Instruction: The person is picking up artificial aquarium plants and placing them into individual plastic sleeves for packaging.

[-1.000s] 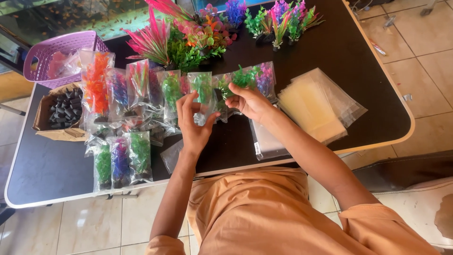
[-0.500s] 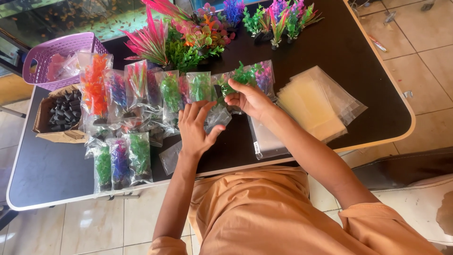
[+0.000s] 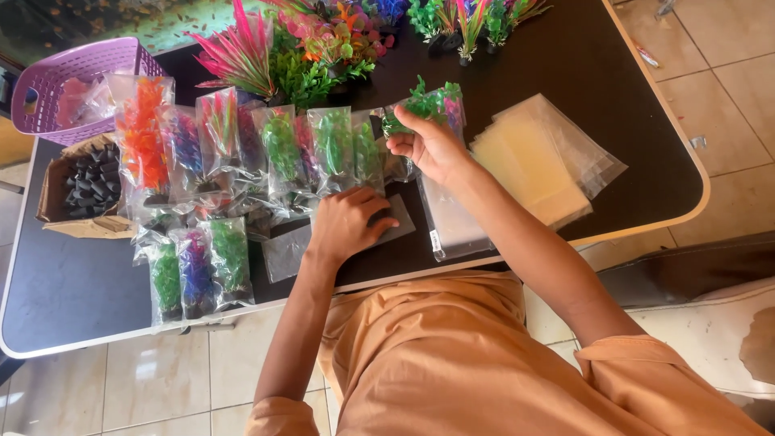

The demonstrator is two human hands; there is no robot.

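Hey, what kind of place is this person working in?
Probably a small home or shop packing spot for aquarium decor: bagged plastic plants in rows on a dark table, a stack of empty clear bags, tiled floor.

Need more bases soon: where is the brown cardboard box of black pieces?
The brown cardboard box sits at the dark table's left edge, below the purple plastic basket.

The loose plastic plants (image 3: 387, 32) at the table's far side are cut off by the top edge, and the left hand (image 3: 349, 222) hides part of a flat clear bag (image 3: 291, 250).
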